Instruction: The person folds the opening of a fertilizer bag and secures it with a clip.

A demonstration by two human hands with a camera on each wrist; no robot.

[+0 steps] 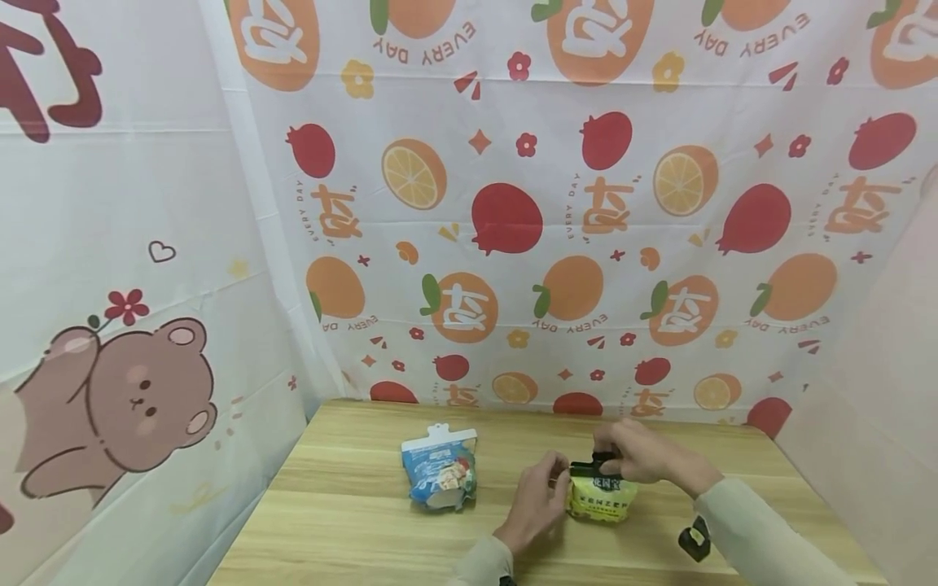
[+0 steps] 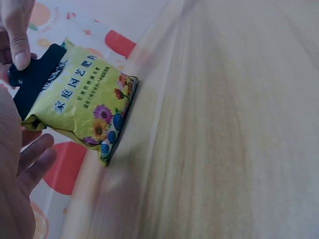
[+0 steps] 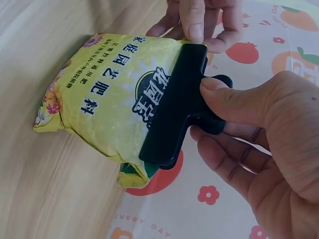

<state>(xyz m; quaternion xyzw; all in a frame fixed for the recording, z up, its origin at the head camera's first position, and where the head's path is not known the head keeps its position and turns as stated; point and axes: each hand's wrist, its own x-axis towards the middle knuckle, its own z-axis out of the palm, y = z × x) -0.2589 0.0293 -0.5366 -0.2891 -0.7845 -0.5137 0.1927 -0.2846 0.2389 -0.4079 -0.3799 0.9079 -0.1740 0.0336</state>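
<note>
A yellow fertilizer bag point(image 1: 599, 503) with flower pictures stands on the wooden table. Across its top lies a black bag clip point(image 3: 174, 107), seen closely in the right wrist view. My right hand point(image 1: 645, 457) pinches the clip's handle, thumb on the near side and fingers behind. At the bag's left top corner, my left hand point(image 1: 535, 498) pinches the edge beside the clip's end, its thumb in front. The left fingertips behind the bag are partly hidden. A folded bit of the bag's top sticks out past the clip's other end in the right wrist view.
Left of my hands, a blue bag point(image 1: 440, 476) with a white clip point(image 1: 438, 438) along its top rests on the table point(image 1: 337, 488). A fruit-printed curtain point(image 1: 506, 285) hangs behind the table's back edge, and a bear-printed one point(image 1: 146, 391) hangs at the left.
</note>
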